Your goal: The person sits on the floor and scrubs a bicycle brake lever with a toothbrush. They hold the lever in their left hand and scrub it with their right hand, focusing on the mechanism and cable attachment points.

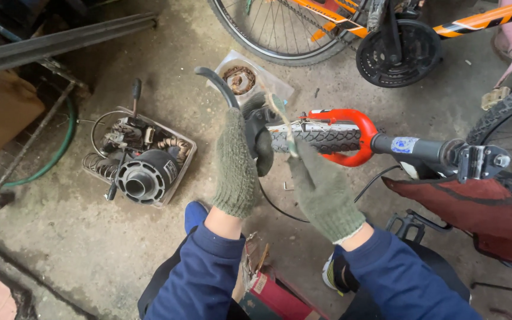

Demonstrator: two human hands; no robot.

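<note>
**Handlebar end held in two gloved hands**

While both hands grip it, one handlebar (327, 139) with one grey treaded grip lies between them. Left hand (236, 163) clasps its brake lever (217, 83) end; right hand (322, 186) pinches a cord (282, 121). One parts tray (140, 160) sits left.

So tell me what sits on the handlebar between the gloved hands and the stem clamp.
In the head view, between the hands and stem clamp sit the patterned grip, a red loop and bare black bar.

- Under me, a rough grey concrete floor (120, 249).
- On it to my left, a tray of motor parts (140, 160).
- Ahead, a plastic bag (256, 77) holding a rusty ring.
- A green hose (60, 148) curls left.
</note>
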